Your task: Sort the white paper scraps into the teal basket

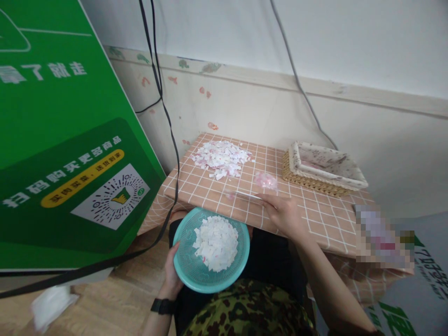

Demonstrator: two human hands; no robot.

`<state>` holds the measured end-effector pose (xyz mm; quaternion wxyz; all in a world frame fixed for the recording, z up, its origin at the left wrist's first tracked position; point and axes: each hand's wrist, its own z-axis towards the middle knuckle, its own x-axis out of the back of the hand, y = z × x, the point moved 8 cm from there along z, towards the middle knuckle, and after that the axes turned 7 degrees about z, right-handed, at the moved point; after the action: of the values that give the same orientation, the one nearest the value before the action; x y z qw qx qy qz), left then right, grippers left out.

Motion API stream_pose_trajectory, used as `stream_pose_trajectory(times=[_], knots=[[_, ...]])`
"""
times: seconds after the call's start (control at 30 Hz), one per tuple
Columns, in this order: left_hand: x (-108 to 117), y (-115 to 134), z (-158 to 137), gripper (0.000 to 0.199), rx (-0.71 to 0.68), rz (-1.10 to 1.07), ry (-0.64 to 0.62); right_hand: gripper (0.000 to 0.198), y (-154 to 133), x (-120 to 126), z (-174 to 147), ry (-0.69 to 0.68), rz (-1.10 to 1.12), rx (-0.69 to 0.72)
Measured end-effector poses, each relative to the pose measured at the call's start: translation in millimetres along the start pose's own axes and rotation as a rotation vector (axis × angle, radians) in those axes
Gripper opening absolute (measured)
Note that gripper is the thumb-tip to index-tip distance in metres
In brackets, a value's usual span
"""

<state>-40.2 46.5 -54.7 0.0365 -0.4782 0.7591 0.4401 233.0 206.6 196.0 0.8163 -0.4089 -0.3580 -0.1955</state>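
Note:
My left hand [172, 270] grips the left rim of a round turquoise plastic colander [185, 275], held over my lap by the table's front edge. Inside it lies a heap of small white paper scraps [217, 243]. Over the table, my right hand [283, 215] is closed on a thin white stick [248, 195] that points left. Its far end is pale and blurred, perhaps bristles. Beyond the stick, a larger pile of white and pinkish paper scraps [221, 157] is spread on the cloth. A crumpled clear pink piece of plastic [266, 181] lies just past my right hand.
A cloth-lined wicker basket [315, 182] stands at the table's back right. The checked tablecloth [325, 219] hangs over the front edge. Black cables [175, 154] hang beside a large green panel [70, 116] on the left. A white plastic bag [52, 305] lies on the floor.

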Motion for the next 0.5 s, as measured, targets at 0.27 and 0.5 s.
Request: stream_pose_trajectory(times=[0.27,0.5], knots=[[-3,2,0,0.016,-0.022,-0.01,-0.032,0.027,-9,1,-10,-0.008,-0.063,-0.002],[-4,0,-1,0.019,0.003,0.004,-0.009,0.043,-92,-66,-15,-0.11,-0.099,0.298]])
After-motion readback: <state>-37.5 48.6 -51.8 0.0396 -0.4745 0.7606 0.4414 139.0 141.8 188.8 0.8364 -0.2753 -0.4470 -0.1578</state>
